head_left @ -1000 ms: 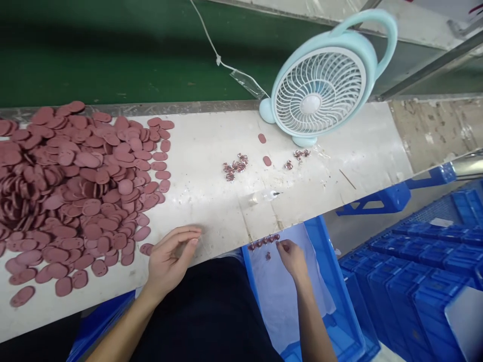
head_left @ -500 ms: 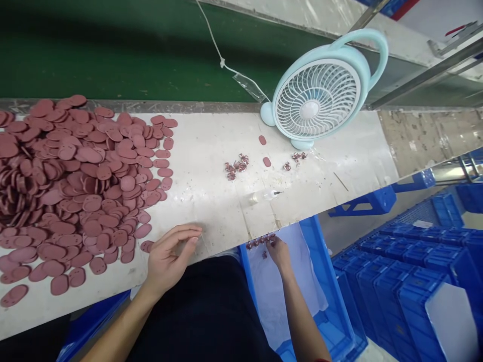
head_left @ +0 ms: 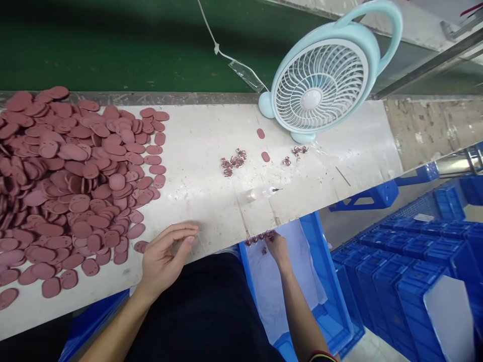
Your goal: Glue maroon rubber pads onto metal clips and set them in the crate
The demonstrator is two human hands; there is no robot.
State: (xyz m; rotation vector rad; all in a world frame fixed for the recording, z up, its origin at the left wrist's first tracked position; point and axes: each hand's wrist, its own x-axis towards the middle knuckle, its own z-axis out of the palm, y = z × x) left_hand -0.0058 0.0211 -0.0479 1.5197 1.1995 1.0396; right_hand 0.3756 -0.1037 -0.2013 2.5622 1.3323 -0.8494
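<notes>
My left hand (head_left: pixel 164 259) rests at the front edge of the white tabletop (head_left: pixel 196 186), fingers curved with a gap between thumb and fingertips and nothing visible between them. To its left spreads a large heap of flat reddish oval pieces (head_left: pixel 81 203). My right hand (head_left: pixel 277 247) reaches into a blue crate (head_left: pixel 334 306) lined with white sheet, its fingers closed at a row of small dark red curled pieces (head_left: pixel 256 239); its fingertips are partly hidden. Small clusters of similar curled pieces (head_left: pixel 233 163) and two single ovals (head_left: pixel 265 157) lie on the tabletop.
A light blue fan (head_left: pixel 320 83) stands at the back, its white cord (head_left: pixel 207 25) crossing the green surface (head_left: pixel 124 50). A small clear bottle with a dark tip (head_left: pixel 260 193) lies near the front edge. Stacked blue crates (head_left: pixel 392 281) stand on the right.
The camera view has shifted slightly, moving the heap left and the fan up. Both hands keep nearly the same pose, the right one still at the row in the crate.
</notes>
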